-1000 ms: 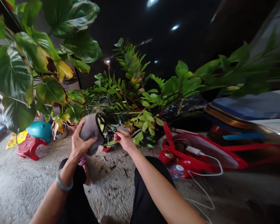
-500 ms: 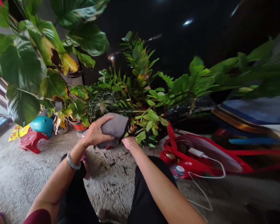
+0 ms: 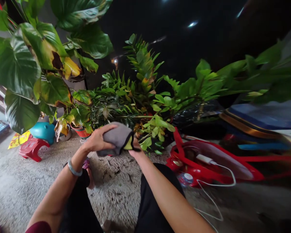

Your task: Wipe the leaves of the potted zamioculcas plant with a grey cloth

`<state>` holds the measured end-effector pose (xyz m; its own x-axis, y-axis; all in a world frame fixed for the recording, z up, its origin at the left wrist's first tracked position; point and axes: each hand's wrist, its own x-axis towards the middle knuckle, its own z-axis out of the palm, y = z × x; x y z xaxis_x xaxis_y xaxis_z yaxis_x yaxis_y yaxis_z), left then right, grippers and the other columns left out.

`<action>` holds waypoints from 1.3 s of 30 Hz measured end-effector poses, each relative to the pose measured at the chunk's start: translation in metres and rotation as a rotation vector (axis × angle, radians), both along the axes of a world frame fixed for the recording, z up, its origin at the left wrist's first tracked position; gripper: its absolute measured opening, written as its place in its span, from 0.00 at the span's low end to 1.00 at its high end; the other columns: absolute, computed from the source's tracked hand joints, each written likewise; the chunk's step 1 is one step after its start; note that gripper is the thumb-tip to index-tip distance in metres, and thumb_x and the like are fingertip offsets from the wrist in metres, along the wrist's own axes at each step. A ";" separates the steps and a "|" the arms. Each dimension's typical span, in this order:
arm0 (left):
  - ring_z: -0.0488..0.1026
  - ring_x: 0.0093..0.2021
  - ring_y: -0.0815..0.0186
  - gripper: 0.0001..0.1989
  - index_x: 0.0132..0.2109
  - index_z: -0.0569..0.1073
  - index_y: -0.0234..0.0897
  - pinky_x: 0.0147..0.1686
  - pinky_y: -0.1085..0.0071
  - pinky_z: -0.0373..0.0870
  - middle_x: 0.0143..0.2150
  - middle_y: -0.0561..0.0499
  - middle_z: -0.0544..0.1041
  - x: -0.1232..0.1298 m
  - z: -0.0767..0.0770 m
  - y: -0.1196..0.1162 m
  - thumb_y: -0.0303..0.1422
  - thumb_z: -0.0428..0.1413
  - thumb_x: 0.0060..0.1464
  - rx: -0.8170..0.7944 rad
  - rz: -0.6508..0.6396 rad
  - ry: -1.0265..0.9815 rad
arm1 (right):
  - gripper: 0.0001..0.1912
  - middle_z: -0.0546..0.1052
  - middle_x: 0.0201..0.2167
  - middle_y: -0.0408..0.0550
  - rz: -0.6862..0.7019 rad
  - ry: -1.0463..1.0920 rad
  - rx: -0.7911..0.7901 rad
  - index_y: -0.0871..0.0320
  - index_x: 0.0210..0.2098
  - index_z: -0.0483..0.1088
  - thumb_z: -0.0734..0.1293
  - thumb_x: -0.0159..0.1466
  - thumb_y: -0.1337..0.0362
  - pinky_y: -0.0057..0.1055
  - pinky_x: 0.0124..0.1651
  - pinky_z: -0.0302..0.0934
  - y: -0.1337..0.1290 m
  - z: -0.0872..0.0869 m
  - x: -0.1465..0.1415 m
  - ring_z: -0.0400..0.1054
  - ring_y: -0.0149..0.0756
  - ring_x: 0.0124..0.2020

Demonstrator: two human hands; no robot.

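Note:
A folded grey cloth with a black border and a yellow-green underside is between my two hands, low in front of the plants. My left hand grips its left side, thumb and fingers pressing on the grey face. At the cloth's right end, my right hand is closed at the black-edged corner, its fingers mostly hidden behind the fabric. Just beyond the cloth are the leaves of a low green plant. Whether the cloth touches a leaf, I cannot tell.
A large-leaved plant with yellowing leaves rises at left. Below it sit a small red stool and a teal object. At right lies a red bag with a white cable. A dark glossy surface stands behind.
Both hands have shifted slightly down, the left a little leftward. The cloth has turned so its yellow-green underside and black-edged corner show more at the right hand.

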<state>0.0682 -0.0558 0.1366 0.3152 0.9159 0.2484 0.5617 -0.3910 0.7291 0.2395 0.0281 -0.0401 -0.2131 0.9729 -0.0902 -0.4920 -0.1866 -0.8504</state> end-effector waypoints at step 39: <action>0.75 0.59 0.51 0.40 0.63 0.73 0.38 0.63 0.55 0.69 0.60 0.44 0.77 -0.032 -0.038 -0.012 0.29 0.68 0.39 0.086 0.637 -0.181 | 0.19 0.72 0.14 0.37 -0.091 -0.066 -0.039 0.59 0.31 0.76 0.77 0.43 0.55 0.26 0.17 0.60 -0.001 0.013 -0.007 0.63 0.28 0.13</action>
